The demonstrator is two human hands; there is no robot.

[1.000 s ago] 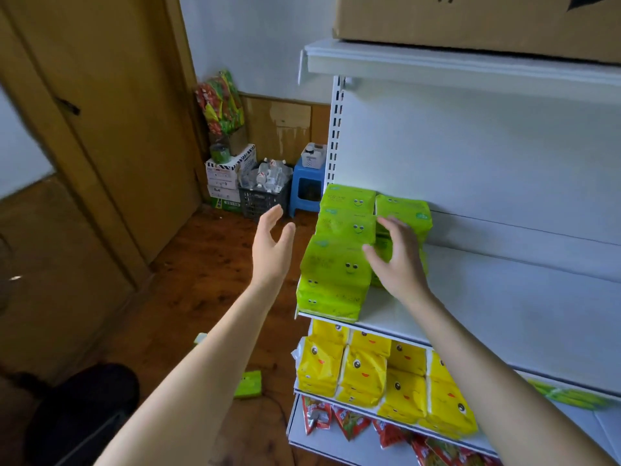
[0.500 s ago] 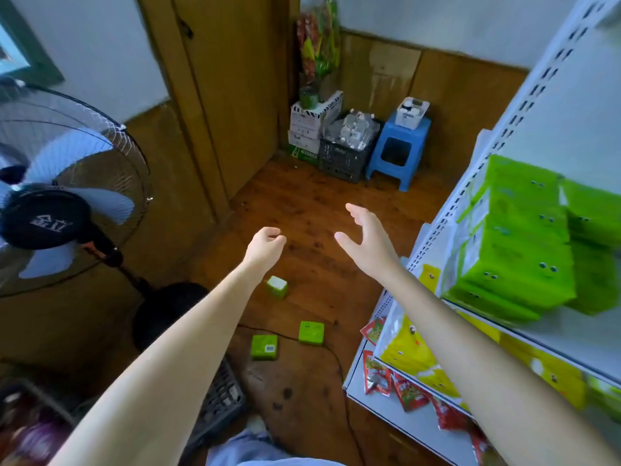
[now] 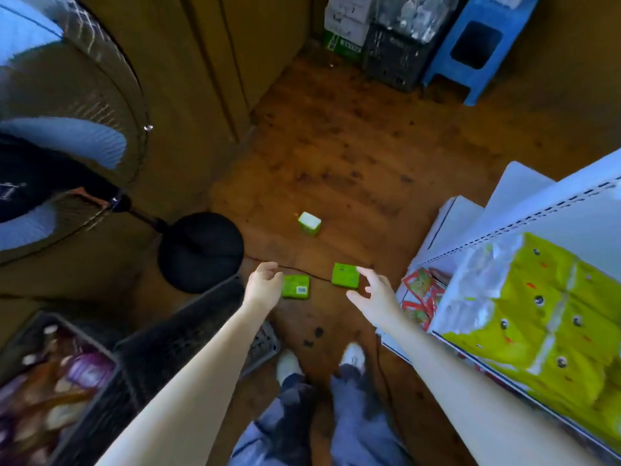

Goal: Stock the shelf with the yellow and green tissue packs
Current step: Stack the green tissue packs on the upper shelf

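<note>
Yellow packs (image 3: 537,314) lined the shelf (image 3: 524,213) at 3 o'clock — three green packs (image 3: 345,274) lay unstocked on the floor (image 3: 336,146) at 12 o'clock. The left hand (image 3: 263,285) and right hand (image 3: 376,294) hovered by the nearest two — empty, fingers loose.

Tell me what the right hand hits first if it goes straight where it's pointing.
Probably the green tissue pack with printed eyes on the wooden floor, just ahead of the right hand; the depth between them is unclear.
</note>
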